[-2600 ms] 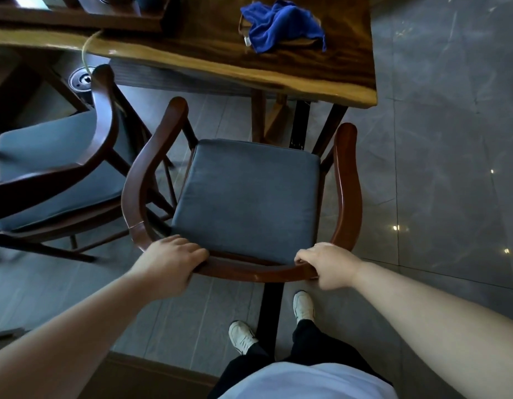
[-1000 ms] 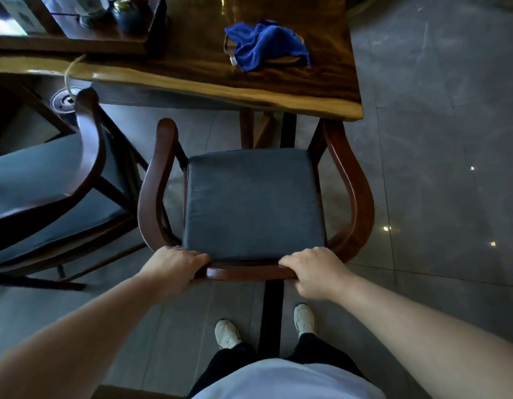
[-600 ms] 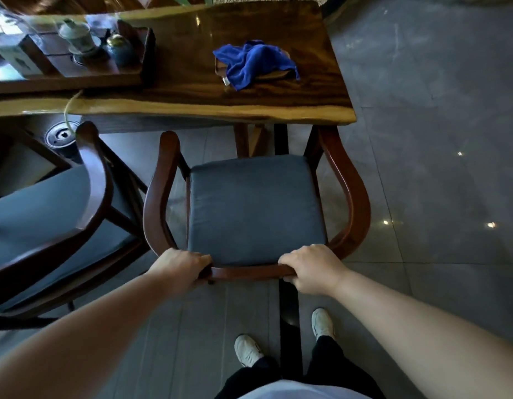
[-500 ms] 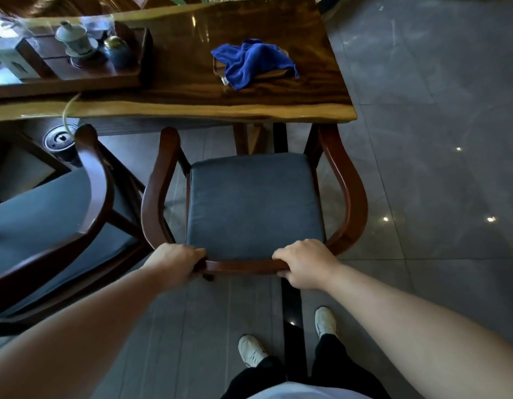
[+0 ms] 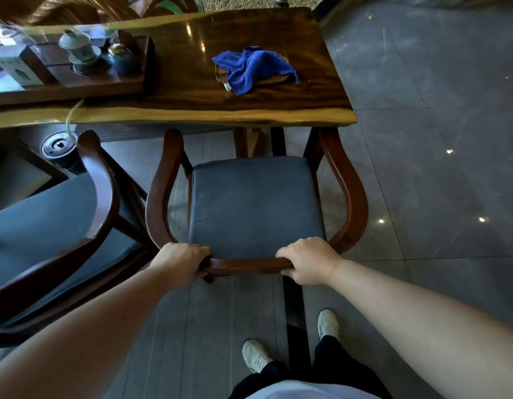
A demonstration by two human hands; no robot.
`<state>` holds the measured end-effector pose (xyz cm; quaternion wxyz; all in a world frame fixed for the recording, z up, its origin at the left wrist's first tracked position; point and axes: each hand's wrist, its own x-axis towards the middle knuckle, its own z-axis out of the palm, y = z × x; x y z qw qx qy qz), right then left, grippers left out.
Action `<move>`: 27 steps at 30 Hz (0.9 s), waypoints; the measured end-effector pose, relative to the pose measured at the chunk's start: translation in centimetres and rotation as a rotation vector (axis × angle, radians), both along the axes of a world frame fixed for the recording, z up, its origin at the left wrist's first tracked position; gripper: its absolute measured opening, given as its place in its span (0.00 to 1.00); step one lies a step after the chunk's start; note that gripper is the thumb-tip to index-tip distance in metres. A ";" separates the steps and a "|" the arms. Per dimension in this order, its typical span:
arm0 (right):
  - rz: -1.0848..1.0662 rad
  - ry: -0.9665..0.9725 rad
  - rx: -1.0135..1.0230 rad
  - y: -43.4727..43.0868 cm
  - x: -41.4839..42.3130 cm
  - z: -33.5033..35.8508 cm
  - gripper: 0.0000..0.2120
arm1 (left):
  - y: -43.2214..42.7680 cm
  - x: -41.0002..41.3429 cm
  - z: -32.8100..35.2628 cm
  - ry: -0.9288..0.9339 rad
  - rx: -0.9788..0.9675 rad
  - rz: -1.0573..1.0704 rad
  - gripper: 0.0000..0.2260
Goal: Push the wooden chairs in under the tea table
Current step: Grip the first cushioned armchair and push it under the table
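I have both hands wrapped over the curved back rail of the wooden chair (image 5: 347,194): my left hand (image 5: 180,262) clenched on it at the left bend, my right hand (image 5: 308,262) clenched on it a little right of centre, fingers (image 5: 287,251) curled over the top toward the grey cushion (image 5: 255,203). The chair stands square to the tea table (image 5: 192,110), its two arm tips just at the near edge of the top and the cushion almost wholly out in the open, so I judge most of the push is yet to do. It looks like solid, stiff hardwood, heavy enough to drag rather than glide on the polished floor tiles (image 5: 436,168), and its legs may skid or chatter. The rail is smooth and lacquered, so a full wrap suits it better than flat palms. Holding it at two spread points should keep it from swinging toward the second chair (image 5: 99,191) close by on the left. The blue cloth (image 5: 255,70) and tea tray (image 5: 76,82) sit far back on the top, well clear.
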<state>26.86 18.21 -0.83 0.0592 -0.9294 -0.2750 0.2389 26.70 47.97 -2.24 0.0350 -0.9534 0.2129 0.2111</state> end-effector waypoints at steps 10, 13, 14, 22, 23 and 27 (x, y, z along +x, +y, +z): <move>0.132 0.092 -0.093 1.7 0.9 1.9 0.39 | -0.1 -2.4 -0.1 -0.165 -0.175 0.189 0.30; 0.230 0.020 -0.005 4.3 2.0 2.5 0.41 | 1.2 -4.0 0.4 -0.273 -0.125 0.200 0.38; 0.267 0.000 0.013 5.4 2.7 2.6 0.42 | 1.6 -4.4 0.8 -0.289 -0.104 0.207 0.39; 0.570 -0.026 0.111 14.4 6.9 3.0 0.41 | 6.0 -7.1 4.7 -0.317 0.045 0.426 0.37; 0.595 -0.026 0.132 15.5 7.3 3.1 0.40 | 6.8 -7.5 4.9 -0.315 0.063 0.458 0.36; 0.678 -0.025 0.171 19.7 8.3 3.5 0.36 | 9.6 -9.2 5.9 -0.322 0.102 0.603 0.36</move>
